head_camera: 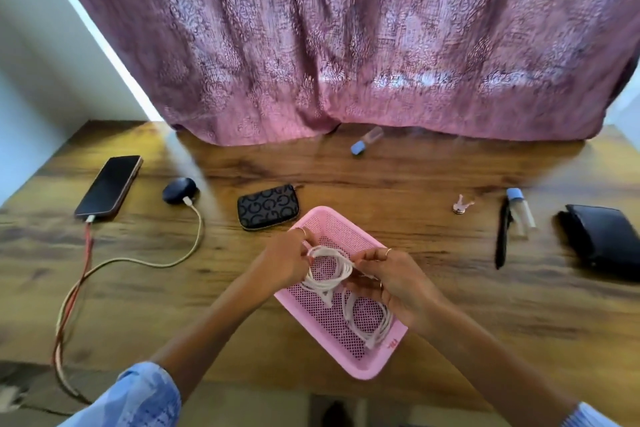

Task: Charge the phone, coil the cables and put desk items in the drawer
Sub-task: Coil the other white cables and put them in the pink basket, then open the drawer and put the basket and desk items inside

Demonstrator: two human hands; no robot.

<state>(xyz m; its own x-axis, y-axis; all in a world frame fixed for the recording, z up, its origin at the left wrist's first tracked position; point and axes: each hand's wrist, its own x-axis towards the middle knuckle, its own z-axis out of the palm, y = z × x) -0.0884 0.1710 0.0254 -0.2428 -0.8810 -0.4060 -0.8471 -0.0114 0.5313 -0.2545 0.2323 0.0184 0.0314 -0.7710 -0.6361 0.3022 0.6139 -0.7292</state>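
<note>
A coiled white cable [329, 270] hangs over the pink mesh basket [360, 366] at the desk's front centre. My left hand [287, 262] grips its left side and my right hand [391, 279] pinches its right side. A second coiled white cable [369, 321] lies in the basket. At the far left a dark phone [109, 185] lies with a red cable [85, 253] plugged in. Beside it a dark round earbud case [179, 190] has a beige cable [180, 253] plugged in.
On the wooden desk [450, 295] lie a patterned black pouch [268, 206], keys [462, 203], a black pen [502, 236], a clear blue-capped bottle [521, 211], a black wallet [602, 241] and a small blue-capped bottle [365, 142]. A pink curtain [346, 45] hangs behind.
</note>
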